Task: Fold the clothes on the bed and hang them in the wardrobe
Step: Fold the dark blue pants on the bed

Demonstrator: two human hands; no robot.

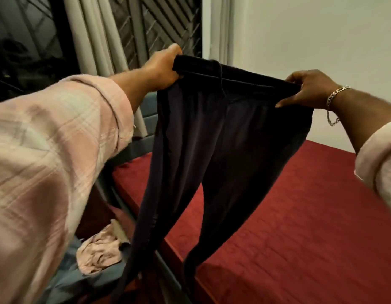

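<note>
The dark trousers [223, 132] hang in the air above the near edge of the bed [299, 216], held by the waistband and stretched level between both hands. The left hand [162, 66] grips the waistband's left end, fingers [175, 73] curled under the band and thumb on top. The right hand [308, 88] pinches the right end, thumb above and fingers closed beneath the cloth. A chain bracelet [334, 99] hangs at the right wrist.

Holding the band taut at both ends lets the two legs drop straight; they fall toward the bed's edge, with the lower ends trailing out of view. This hold most likely serves to shake the garment flat and align the legs before the first fold.

Beside the bed, on its window side, a crumpled pink cloth [100, 251] lies on blue fabric [80, 281]. Beyond the bed stand pale curtains [91, 36] and a dark window [25, 44]. The wardrobe is not in view.
</note>
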